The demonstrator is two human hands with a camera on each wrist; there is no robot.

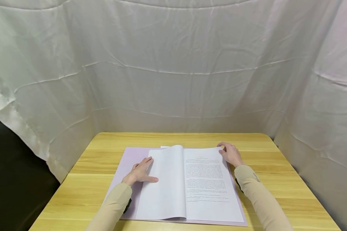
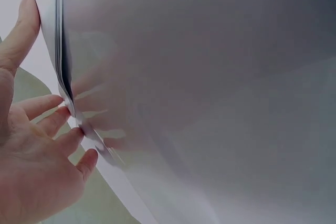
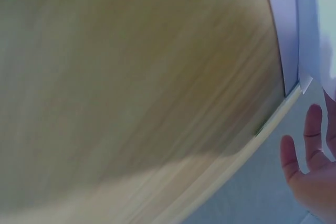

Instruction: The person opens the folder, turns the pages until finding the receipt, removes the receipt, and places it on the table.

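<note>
A lilac folder (image 1: pixel 133 155) lies spread on the table, with white sheets inside. The printed page (image 1: pixel 205 183) on the right has its upper right corner between the thumb and finger of my right hand (image 1: pixel 232 155). In the right wrist view, some fingers of that right hand (image 3: pixel 315 169) extend loosely beside the page edge (image 3: pixel 320 40). Blank backs of turned pages (image 1: pixel 164 186) cover the left side, bulging near the middle fold. My left hand (image 1: pixel 140 172) rests at their outer edge, fingers spread. In the left wrist view, its fingertips touch the stacked page edges (image 2: pixel 60 40).
The wooden table (image 1: pixel 277 179) extends around the folder on both sides. Pale grey cloth (image 1: pixel 173 89) hangs behind it and along the sides. A dark area (image 1: pixel 14 173) shows at the left. A small white paper edge (image 1: pixel 164 147) sticks out above the folder.
</note>
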